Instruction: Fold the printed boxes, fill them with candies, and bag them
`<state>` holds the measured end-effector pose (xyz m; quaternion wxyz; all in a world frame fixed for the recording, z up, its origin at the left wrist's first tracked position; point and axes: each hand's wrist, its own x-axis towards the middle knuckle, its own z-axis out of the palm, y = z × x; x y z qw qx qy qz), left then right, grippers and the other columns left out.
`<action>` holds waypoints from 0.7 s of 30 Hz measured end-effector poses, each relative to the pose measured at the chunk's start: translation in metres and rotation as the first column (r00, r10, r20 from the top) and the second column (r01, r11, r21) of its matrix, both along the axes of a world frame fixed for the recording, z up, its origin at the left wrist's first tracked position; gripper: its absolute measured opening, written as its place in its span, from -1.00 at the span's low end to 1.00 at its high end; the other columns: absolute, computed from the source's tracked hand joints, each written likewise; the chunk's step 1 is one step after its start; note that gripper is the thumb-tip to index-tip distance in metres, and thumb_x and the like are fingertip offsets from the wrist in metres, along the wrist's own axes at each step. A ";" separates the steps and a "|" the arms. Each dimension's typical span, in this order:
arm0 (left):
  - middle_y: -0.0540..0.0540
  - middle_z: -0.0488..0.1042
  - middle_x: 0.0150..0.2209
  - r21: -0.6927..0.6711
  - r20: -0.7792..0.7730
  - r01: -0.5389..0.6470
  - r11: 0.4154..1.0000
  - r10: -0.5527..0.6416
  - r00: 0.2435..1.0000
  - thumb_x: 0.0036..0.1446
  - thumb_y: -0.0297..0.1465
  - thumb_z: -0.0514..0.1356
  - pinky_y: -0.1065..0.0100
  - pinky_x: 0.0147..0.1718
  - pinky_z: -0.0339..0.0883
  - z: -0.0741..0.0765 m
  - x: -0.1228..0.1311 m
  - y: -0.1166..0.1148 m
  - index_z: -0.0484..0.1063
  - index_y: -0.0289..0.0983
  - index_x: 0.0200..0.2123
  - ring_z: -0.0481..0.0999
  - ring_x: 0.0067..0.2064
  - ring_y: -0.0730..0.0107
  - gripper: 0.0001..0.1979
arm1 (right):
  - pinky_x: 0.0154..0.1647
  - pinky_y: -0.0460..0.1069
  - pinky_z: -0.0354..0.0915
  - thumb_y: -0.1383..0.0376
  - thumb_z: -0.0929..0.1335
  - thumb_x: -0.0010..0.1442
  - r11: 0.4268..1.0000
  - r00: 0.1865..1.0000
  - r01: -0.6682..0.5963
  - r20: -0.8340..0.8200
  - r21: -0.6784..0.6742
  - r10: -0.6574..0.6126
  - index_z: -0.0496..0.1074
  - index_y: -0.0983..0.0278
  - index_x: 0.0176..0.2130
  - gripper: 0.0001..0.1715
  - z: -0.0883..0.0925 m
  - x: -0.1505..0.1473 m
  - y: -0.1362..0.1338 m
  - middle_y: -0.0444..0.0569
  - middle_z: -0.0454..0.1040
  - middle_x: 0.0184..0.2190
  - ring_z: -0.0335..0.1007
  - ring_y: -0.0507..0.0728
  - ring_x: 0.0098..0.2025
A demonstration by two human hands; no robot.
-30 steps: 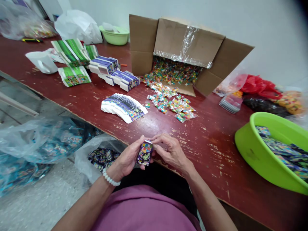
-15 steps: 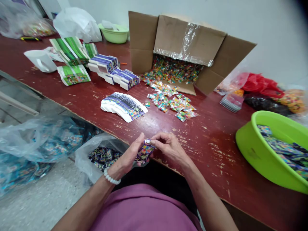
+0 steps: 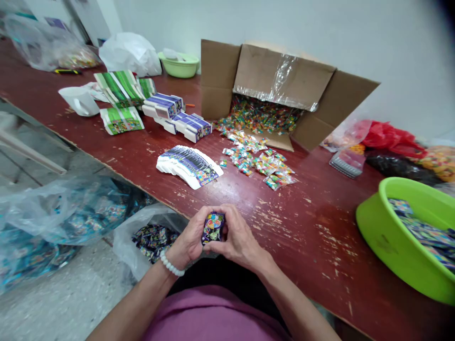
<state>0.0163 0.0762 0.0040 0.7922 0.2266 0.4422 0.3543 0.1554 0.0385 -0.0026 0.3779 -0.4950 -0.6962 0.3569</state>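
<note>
A small dark purple printed box (image 3: pixel 213 228) is held between both hands at the table's front edge. My left hand (image 3: pixel 193 237) is closed on its left side, a white bead bracelet at the wrist. My right hand (image 3: pixel 237 237) wraps the right side, fingers over the top and thumb along the bottom. Beyond the hands lies a fanned stack of flat purple cartons (image 3: pixel 190 166). To its right is a loose pile of small wrapped candies (image 3: pixel 266 163). Below the left hand, a clear plastic bag (image 3: pixel 124 241) holds dark printed packets (image 3: pixel 154 239).
An open cardboard box (image 3: pixel 280 78) spills candies at the back. Bundled purple cartons (image 3: pixel 194 127) and green cartons (image 3: pixel 122 121) stand left, near a white mug (image 3: pixel 80 102). At right is a green basin (image 3: pixel 387 251) with filled packs. Bags of blue packets (image 3: pixel 95 213) sit on the floor.
My right hand has gone from pinching the box's white top flap to gripping its right side. The box now stands more upright, its top shut. The view has shifted slightly.
</note>
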 end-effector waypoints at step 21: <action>-0.20 0.47 0.11 0.594 -0.795 0.419 0.687 0.580 0.178 0.21 -0.14 0.06 0.02 0.17 0.24 -0.034 -0.123 0.016 0.42 -0.22 0.10 0.44 0.12 0.00 -0.53 | -0.01 0.17 0.29 0.00 0.52 -0.05 0.750 0.732 0.650 0.370 -0.126 -0.572 0.41 0.20 -0.09 -0.41 -0.036 -0.021 0.162 0.08 0.37 0.04 0.40 0.32 0.03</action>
